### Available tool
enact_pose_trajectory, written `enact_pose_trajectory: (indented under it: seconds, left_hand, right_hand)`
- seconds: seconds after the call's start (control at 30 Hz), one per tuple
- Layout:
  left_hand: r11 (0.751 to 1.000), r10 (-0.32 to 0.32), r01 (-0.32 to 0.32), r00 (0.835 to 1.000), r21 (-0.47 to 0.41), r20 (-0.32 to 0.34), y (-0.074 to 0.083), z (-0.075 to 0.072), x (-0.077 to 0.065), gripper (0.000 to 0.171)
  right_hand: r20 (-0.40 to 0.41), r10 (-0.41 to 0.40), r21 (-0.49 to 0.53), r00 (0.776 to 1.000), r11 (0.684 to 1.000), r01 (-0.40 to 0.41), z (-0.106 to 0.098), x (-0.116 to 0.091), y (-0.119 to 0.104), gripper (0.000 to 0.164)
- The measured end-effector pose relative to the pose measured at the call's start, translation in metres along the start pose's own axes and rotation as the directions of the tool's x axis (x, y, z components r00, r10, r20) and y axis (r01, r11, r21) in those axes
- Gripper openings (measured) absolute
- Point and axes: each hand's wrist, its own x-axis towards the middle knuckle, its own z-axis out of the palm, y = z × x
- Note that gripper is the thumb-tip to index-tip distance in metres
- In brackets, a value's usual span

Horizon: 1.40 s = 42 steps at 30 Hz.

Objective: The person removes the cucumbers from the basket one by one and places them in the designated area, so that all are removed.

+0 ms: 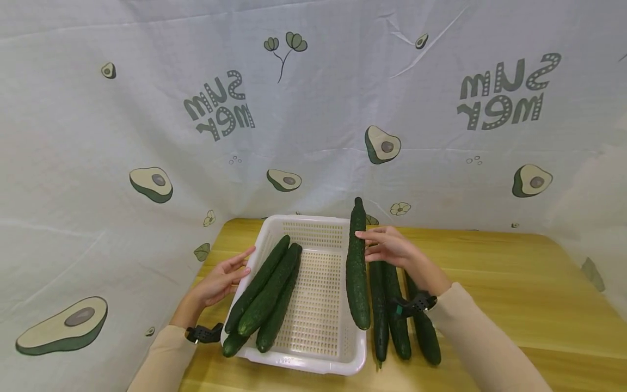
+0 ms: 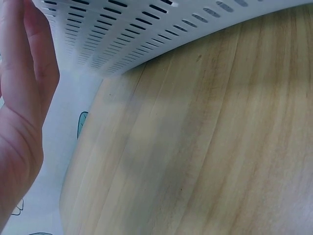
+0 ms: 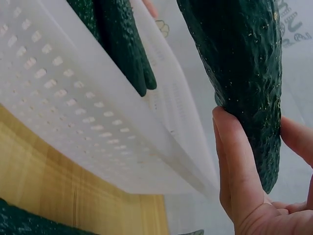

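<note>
Raised cucumber [image 1: 359, 280] runs lengthwise along the basket [image 1: 318, 305], narrow end toward the curtain [image 1: 313, 120]; right hand [image 1: 389, 246] pinches it, left hand [image 1: 221, 280] touches basket, fingers extended

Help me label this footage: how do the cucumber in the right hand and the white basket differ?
The cucumber is dark green and bumpy; the basket is white and perforated. The cucumber is slender; the basket is wider. The right hand grips the cucumber, while the basket holds other cucumbers. Both have a hand at them: the left hand is at the basket's side.
</note>
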Motion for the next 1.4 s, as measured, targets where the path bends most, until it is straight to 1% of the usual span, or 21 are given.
enact_pose_trajectory:
  seconds: [0.13,0.3,0.33,0.47,0.57,0.63,0.8,0.87,0.9,1.03,1.1,1.2,1.4]
  left_hand:
    - [1.000,0.013,-0.012,1.000,-0.010,0.012,0.001,0.000,0.001,0.061]
    - [1.000,0.011,-0.010,1.000,-0.012,0.016,0.001,0.001,0.000,0.061]
    - [1.000,0.009,-0.009,1.000,-0.011,0.015,0.001,0.001,0.000,0.061]
    - [1.000,-0.003,0.003,1.000,-0.005,-0.001,0.001,0.001,0.000,0.061]
    - [1.000,-0.011,0.011,1.000,-0.003,-0.012,0.001,0.001,0.000,0.061]
    - [1.000,-0.013,0.013,1.000,-0.001,-0.013,0.002,0.001,-0.001,0.061]
    - [1.000,-0.016,0.016,1.000,-0.004,-0.009,0.002,0.001,-0.001,0.061]
    - [1.000,-0.015,0.015,1.000,-0.005,-0.008,0.002,0.001,-0.001,0.062]
    - [1.000,-0.015,0.015,1.000,-0.008,-0.009,0.003,0.001,0.000,0.062]
    - [1.000,-0.014,0.013,1.000,-0.010,-0.011,0.003,0.001,0.000,0.061]
    - [1.000,-0.014,0.013,1.000,-0.012,-0.011,0.003,0.000,0.000,0.061]
    - [1.000,-0.012,0.012,1.000,-0.009,-0.010,0.002,0.000,0.000,0.061]
    - [1.000,-0.009,0.009,1.000,-0.008,-0.009,0.003,0.001,0.000,0.061]
  right_hand:
    - [0.008,-0.005,-0.015,1.000,1.000,0.005,-0.007,-0.002,-0.001,0.051]
    - [-0.009,0.004,-0.018,1.000,1.000,-0.004,-0.014,-0.006,-0.001,0.043]
    - [-0.014,0.005,-0.020,1.000,1.000,-0.005,-0.016,-0.007,-0.001,0.044]
    - [-0.023,0.006,-0.040,1.000,0.999,-0.007,-0.023,-0.011,0.001,0.064]
    - [-0.014,0.005,-0.048,1.000,0.999,-0.005,-0.030,-0.013,0.004,0.070]
    - [-0.003,-0.002,-0.052,1.000,0.999,0.001,-0.034,-0.014,0.005,0.067]
    - [-0.008,-0.014,-0.041,1.000,0.999,0.014,-0.047,-0.020,0.008,0.042]
    - [-0.015,-0.015,-0.046,1.000,0.999,0.014,-0.052,-0.022,0.010,0.037]
    - [-0.011,-0.015,-0.054,1.000,0.998,0.014,-0.054,-0.024,0.011,0.038]
    - [0.007,-0.007,-0.079,1.000,0.997,0.008,-0.063,-0.028,0.015,0.070]
    - [0.018,-0.006,-0.081,1.000,0.997,0.008,-0.066,-0.030,0.018,0.080]
    - [0.022,-0.010,-0.081,1.000,0.997,0.012,-0.071,-0.034,0.020,0.084]
    - [0.034,-0.035,-0.112,0.999,0.993,0.038,-0.080,-0.039,0.024,0.081]
